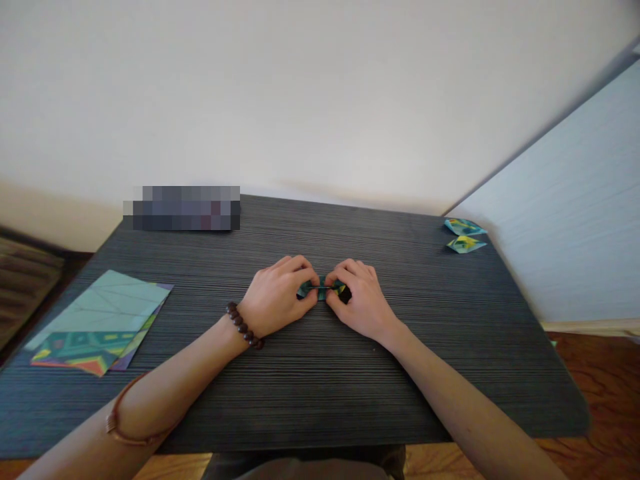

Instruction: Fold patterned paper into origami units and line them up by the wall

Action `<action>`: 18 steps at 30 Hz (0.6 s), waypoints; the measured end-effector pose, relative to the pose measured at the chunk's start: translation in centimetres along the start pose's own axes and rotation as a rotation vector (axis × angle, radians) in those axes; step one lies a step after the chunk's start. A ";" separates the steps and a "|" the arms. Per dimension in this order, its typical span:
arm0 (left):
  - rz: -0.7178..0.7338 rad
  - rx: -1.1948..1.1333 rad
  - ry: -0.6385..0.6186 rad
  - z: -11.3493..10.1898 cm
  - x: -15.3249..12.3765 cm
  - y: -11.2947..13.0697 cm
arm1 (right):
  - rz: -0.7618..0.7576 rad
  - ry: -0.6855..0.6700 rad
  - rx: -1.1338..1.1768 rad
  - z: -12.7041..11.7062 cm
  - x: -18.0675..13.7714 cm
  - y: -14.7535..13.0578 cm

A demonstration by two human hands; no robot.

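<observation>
Near the middle of the dark table, a small folded paper (322, 283) in teal and yellow lies between my two hands. My left hand (280, 293) pinches its left end between thumb and fingers. At the other end, my right hand (363, 297) has thumb and fingers closed on the paper in the same way. The fingers cover much of it, so its full shape is hidden. A beaded bracelet (242, 325) circles my left wrist.
Two folded paper pieces (466, 245) sit at the table's far right corner. Patterned paper sheets (100, 320) lie overlapping on the left. A blurred-out object (185, 210) stands at the back left, near the wall (320, 100). The dark table (300, 400) has a rounded right front corner.
</observation>
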State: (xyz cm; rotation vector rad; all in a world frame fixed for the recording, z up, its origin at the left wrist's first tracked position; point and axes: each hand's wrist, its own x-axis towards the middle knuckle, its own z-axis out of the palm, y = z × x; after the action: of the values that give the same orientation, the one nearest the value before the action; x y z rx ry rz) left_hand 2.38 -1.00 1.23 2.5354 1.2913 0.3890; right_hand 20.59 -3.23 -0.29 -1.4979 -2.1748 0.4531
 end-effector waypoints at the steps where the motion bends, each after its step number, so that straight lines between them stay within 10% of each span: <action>1: 0.009 -0.008 0.000 0.1 0.0 -0.1 | 0.010 0.012 -0.009 0.1 0.0 0.0; 18: 0.024 -0.034 -0.003 0.2 0.1 -0.5 | 0.030 0.015 -0.062 0.5 0.0 -0.1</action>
State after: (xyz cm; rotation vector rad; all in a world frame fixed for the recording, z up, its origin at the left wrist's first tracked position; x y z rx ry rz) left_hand 2.13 -0.67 0.84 2.5249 1.2436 0.4081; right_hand 20.26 -3.26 -0.62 -1.5637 -2.1752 0.3864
